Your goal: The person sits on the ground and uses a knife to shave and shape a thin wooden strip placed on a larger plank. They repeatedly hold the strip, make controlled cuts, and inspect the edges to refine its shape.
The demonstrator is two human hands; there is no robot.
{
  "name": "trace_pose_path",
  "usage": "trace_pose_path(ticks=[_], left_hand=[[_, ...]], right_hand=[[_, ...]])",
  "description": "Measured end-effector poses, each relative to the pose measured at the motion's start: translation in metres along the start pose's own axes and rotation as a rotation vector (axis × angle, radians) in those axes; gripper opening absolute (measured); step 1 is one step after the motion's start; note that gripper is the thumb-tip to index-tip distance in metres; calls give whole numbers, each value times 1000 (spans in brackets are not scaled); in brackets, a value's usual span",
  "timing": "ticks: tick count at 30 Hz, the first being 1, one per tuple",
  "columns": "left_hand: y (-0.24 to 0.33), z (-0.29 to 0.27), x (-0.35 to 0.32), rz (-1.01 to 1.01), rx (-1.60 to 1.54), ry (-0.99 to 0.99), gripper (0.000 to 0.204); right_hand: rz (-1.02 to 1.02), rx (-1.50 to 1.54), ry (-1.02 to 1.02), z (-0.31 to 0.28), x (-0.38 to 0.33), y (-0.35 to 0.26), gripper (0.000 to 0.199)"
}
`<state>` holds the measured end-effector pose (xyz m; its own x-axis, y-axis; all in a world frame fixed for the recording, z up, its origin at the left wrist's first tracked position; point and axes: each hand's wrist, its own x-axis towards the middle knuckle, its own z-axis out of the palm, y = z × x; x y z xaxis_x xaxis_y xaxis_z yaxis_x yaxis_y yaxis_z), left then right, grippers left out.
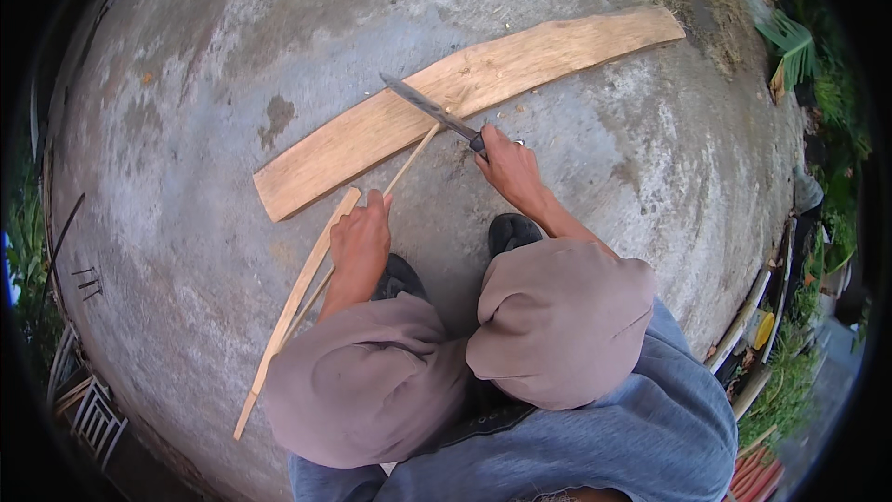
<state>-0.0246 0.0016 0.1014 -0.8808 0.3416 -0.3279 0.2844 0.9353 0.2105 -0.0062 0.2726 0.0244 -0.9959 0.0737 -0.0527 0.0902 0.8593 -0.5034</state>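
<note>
My left hand (362,240) is closed around a thin wooden stick (412,158), whose far end reaches up to the near edge of a wide wooden plank (567,51). In my right hand (513,169) is the dark handle of a knife (413,98). Its long blade points up and left over the plank and crosses the stick's tip; whether the two touch I cannot tell. Just left of my left hand, a broader wooden strip (295,297) runs down past my left knee. The stick's lower part passes behind that hand and knee.
The plank lies slantwise on a stained concrete floor (186,167), with small wood chips near it. My dark shoes (513,232) are flat on the floor between plank and knees. Plants (794,51) and poles line the right edge; a pale slatted frame (96,418) is at lower left.
</note>
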Motion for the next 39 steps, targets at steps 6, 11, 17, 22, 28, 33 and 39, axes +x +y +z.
trace_pose_path(ticks=[6,11,17,22,28,33,39], left_hand=[[1,-1,3,6,-7,29,38],[2,4,8,24,-20,36,39],[-2,7,6,7,-46,0,39],[-25,45,18,-26,-125,1,39],[-38,87,21,-41,-220,63,37],[-40,94,22,-5,-237,101,33],[-42,94,20,46,-209,175,31]], right_hand=[[9,6,-1,-5,-7,-6,38],[115,-52,-33,5,0,15,38],[447,968,-317,3,1,12,49],[392,1018,-106,11,-2,14,48],[437,603,50,-31,15,12,43],[303,363,31,-12,21,26,38],[302,416,40,-8,22,24,35]])
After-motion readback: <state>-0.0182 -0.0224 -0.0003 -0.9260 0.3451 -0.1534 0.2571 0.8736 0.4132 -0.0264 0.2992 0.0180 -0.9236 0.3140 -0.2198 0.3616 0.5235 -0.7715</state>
